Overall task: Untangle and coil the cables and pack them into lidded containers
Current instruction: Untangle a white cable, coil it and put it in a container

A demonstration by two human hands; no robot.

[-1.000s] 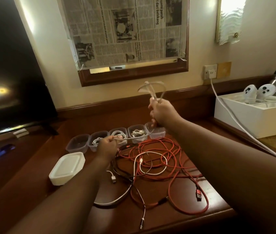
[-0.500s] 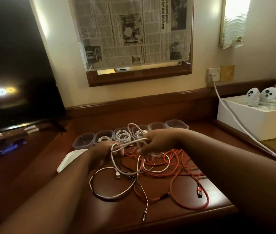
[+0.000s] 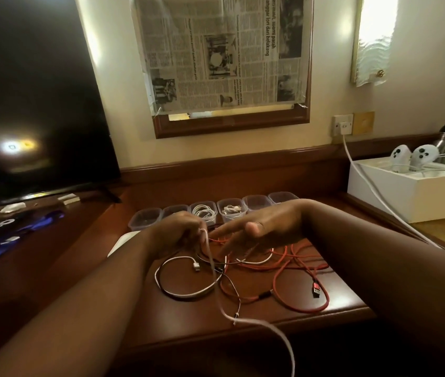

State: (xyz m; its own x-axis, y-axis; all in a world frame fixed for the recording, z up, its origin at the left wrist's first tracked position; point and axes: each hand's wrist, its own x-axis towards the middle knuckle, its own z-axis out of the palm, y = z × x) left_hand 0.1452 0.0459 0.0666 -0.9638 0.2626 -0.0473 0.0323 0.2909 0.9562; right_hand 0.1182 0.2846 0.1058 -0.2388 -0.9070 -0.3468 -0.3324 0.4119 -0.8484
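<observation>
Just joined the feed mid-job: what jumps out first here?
A tangle of red cable and white cable sprawls across the wooden table. Above it, the left hand pinches a white cord beside the open right hand. Behind them stands a row of clear containers.

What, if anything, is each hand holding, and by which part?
The left hand pinches a white cable near its upper end, the rest trailing down off the desk edge. The right hand is open, fingers extended, holding nothing.

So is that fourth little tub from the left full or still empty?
Partly filled, lid off. The fourth tub holds a small bundle of white cable, and its top is open with no lid on it.
</observation>
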